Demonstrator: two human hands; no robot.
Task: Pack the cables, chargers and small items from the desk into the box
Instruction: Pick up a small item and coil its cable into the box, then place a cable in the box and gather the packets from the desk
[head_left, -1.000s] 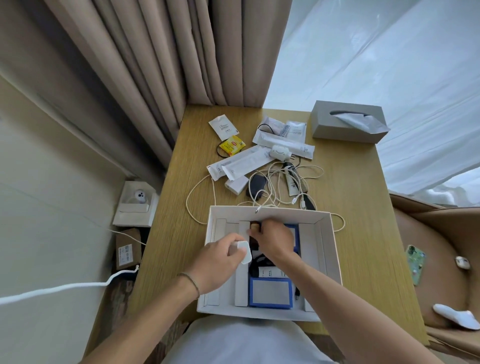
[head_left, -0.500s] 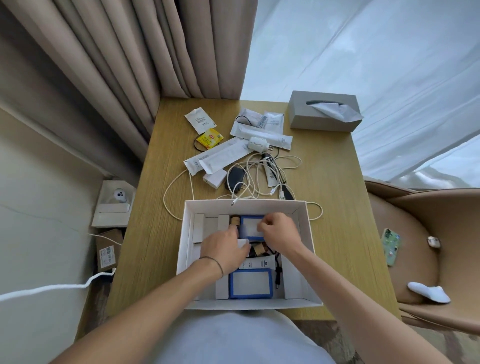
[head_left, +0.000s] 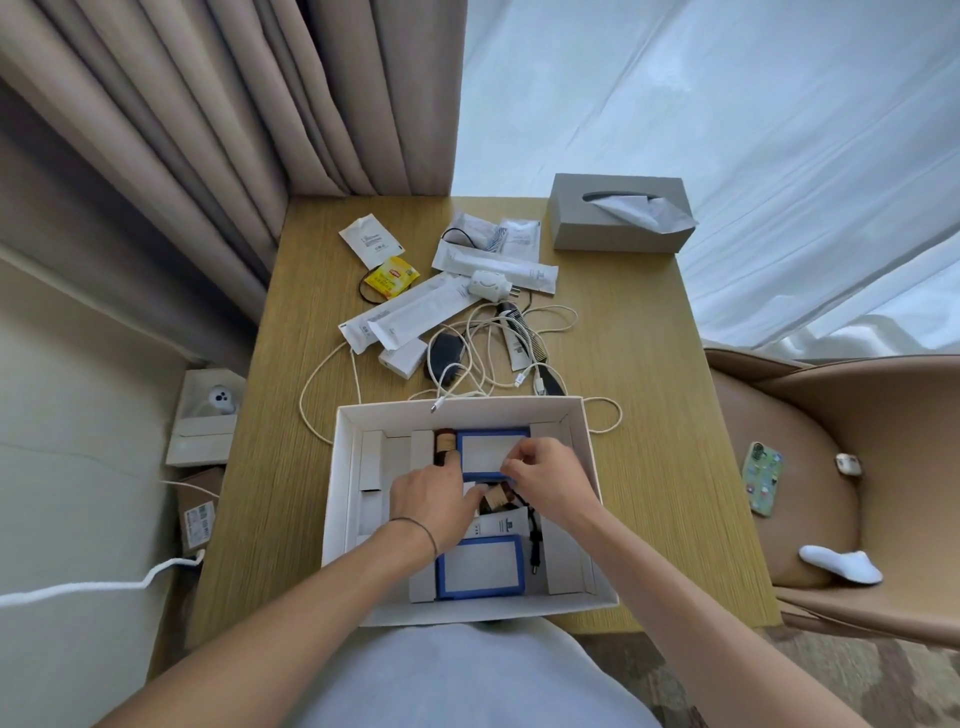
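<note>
Head view: inside the box (head_left: 582, 447), right hand (head_left: 545, 480) apparently pinches the blue-framed card (head_left: 488, 452); left hand (head_left: 431, 499) fingers extended beside it.

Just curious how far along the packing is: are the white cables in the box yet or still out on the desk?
Still out: the white cables lie tangled on the desk beyond the box.

Both forearms reach in from the worktop's near edge and converge toward its middle. The left hand (head_left: 434, 499) lies palm down, a thin band at its wrist, fingers extended forward and to the right. The right hand (head_left: 545, 475) sits just beside it, fingers curled, fingertips pinched together.
</note>
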